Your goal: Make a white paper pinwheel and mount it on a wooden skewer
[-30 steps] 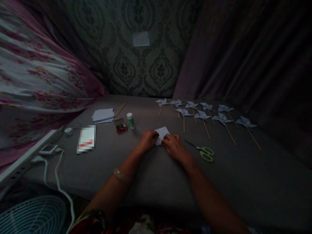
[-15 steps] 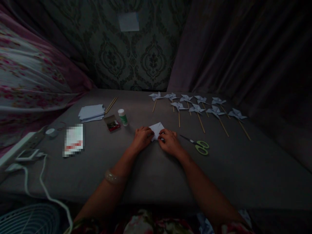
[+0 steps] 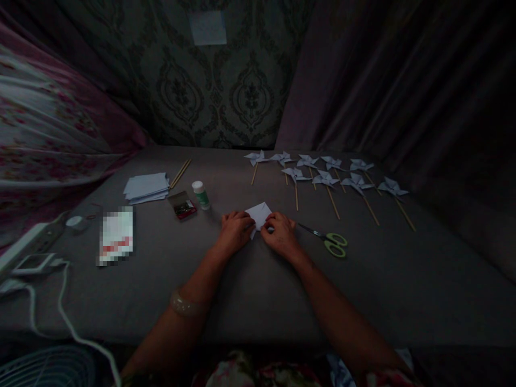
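Observation:
A small white folded paper (image 3: 260, 213) lies on the grey cloth-covered table (image 3: 250, 290) just in front of me. My left hand (image 3: 235, 230) presses on its left edge with curled fingers. My right hand (image 3: 281, 234) pinches its right edge. Both hands rest on the table, close together, with the paper between them. A pale bracelet (image 3: 183, 304) sits on my left wrist.
Green-handled scissors (image 3: 332, 242) lie right of my right hand. Several paper pinwheels on sticks (image 3: 324, 178) are laid out behind them. To the left stand a glue bottle (image 3: 200, 194), a small box (image 3: 182, 205), a paper stack (image 3: 147, 186), wooden sticks (image 3: 180, 172), a power strip (image 3: 28, 247).
My hands have stayed on the paper and worked its edges closer together. The camera has tipped and shifted slightly, so everything sits a little further left and higher.

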{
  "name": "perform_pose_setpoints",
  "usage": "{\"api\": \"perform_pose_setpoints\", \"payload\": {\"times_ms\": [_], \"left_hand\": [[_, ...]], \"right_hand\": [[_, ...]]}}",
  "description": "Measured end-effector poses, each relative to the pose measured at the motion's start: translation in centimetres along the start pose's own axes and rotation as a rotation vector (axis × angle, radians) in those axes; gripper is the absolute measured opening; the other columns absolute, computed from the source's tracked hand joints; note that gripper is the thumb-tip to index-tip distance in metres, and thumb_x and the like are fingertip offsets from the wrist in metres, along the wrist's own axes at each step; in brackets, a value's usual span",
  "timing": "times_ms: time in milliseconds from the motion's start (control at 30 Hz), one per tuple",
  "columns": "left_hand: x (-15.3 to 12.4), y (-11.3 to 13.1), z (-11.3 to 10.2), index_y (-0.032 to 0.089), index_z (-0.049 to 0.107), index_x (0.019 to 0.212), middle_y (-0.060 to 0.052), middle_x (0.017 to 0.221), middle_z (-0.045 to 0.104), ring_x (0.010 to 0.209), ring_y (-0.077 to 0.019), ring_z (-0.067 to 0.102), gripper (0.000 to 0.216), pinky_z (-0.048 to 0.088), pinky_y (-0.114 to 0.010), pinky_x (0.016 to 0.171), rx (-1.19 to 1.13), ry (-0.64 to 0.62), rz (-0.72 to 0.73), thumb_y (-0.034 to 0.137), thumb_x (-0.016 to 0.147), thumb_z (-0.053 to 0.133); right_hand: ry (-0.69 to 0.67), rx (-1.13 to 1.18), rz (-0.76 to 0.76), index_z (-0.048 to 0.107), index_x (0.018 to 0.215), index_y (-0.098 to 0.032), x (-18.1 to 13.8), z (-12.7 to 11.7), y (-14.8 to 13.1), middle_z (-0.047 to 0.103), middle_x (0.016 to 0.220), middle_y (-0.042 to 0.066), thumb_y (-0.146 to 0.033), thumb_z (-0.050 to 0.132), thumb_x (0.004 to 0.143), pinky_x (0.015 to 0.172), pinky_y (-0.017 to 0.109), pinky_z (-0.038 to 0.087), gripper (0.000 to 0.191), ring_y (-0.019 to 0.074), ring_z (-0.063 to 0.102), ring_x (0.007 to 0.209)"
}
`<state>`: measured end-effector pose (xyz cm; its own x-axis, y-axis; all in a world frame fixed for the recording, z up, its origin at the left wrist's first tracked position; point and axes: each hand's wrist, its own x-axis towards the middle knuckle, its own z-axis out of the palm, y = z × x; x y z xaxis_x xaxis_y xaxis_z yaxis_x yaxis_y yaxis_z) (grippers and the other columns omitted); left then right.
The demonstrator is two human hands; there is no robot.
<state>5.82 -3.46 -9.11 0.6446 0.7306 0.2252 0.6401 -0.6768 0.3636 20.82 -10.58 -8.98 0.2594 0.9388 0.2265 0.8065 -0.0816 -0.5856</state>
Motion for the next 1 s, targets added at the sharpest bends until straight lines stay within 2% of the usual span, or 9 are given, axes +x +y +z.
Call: {"api": "perform_pose_setpoints", "payload": {"times_ms": [167,333,1000], "left_hand": [[-0.1,0.0,0.2,0.023,0.071,0.094,-0.006,0.107,0.068,0.103,-0.0241,0.053,0.020,0.034,-0.040,0.084,0.006,0.033,0.039,0.029,0.088,0.054],[-0.1,0.1,0.3,0.021,0.071,0.095,-0.006,0.104,0.069,0.100,-0.0225,0.055,0.022,0.034,-0.039,0.084,-0.004,0.010,0.080,0.026,0.089,0.050],[-0.1,0.3,0.2,0.026,0.071,0.107,-0.008,0.106,0.068,0.101,-0.0238,0.054,0.028,0.033,-0.042,0.088,0.014,-0.008,0.066,0.024,0.089,0.049]], "right_hand": [[0.015,-0.001,0.030,0.064,0.070,-0.018,0.3,0.2,0.0,0.062,0.099,0.006,-0.021,0.059,0.078,0.092,0.039,0.031,0.009,0.0219,0.055,0.103],[0.018,-0.013,0.065,0.063,0.070,-0.018,0.6,0.5,0.2,0.062,0.100,0.006,-0.021,0.058,0.078,0.092,0.039,0.031,0.009,0.0218,0.054,0.103],[-0.030,-0.069,0.079,0.067,0.072,-0.019,1.1,0.2,0.3,0.060,0.101,0.006,-0.024,0.062,0.078,0.088,0.037,0.031,0.009,0.0219,0.052,0.104]]}}
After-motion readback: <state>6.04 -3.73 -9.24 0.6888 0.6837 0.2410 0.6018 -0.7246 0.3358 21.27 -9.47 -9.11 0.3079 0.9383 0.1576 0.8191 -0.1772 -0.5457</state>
